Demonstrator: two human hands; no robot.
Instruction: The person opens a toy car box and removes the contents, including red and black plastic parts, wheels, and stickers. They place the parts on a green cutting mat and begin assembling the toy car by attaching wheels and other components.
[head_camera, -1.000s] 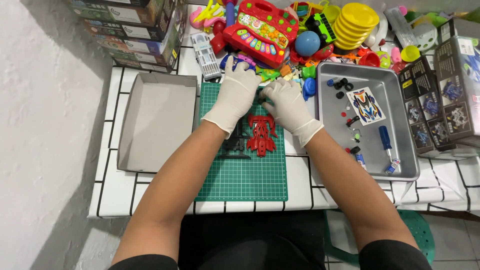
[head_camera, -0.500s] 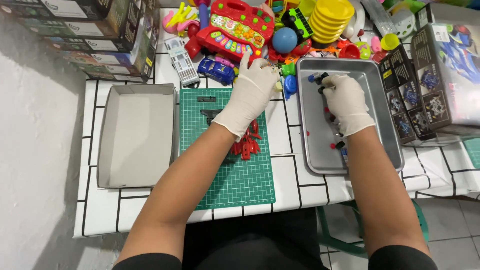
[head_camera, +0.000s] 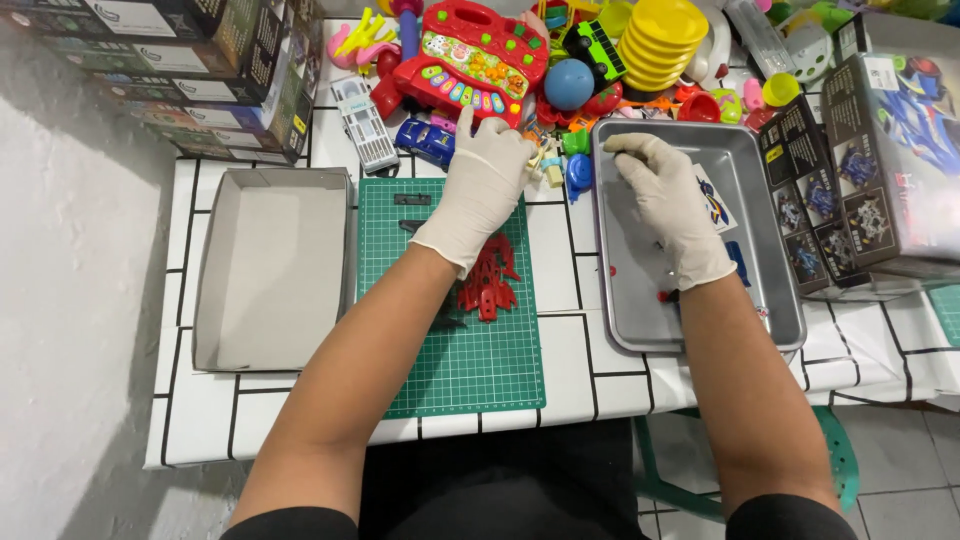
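My left hand (head_camera: 485, 185), in a white glove, lies flat at the far right corner of the green cutting mat (head_camera: 450, 360), fingers stretched toward the toy pile. Just behind its wrist a red toy car chassis (head_camera: 490, 282) lies on the mat. My right hand (head_camera: 665, 205), also gloved, is inside the metal tray (head_camera: 640, 310). Its fingers curl down into the tray's far left corner, and whether they hold anything is hidden. A sticker sheet (head_camera: 715, 200) and a blue tool (head_camera: 738, 262) lie in the tray beside that hand.
A grey cardboard lid (head_camera: 270, 270) sits left of the mat. Toys crowd the table's far edge: a red keyboard toy (head_camera: 470, 55), a blue ball (head_camera: 570, 83), yellow stacked cups (head_camera: 660, 40), a white bus (head_camera: 365, 125). Kit boxes stand at right (head_camera: 880, 160) and at far left (head_camera: 200, 70).
My right hand left the red chassis on the mat and moved right into the metal tray, then up to its far left corner. My left hand stayed at the mat's far edge.
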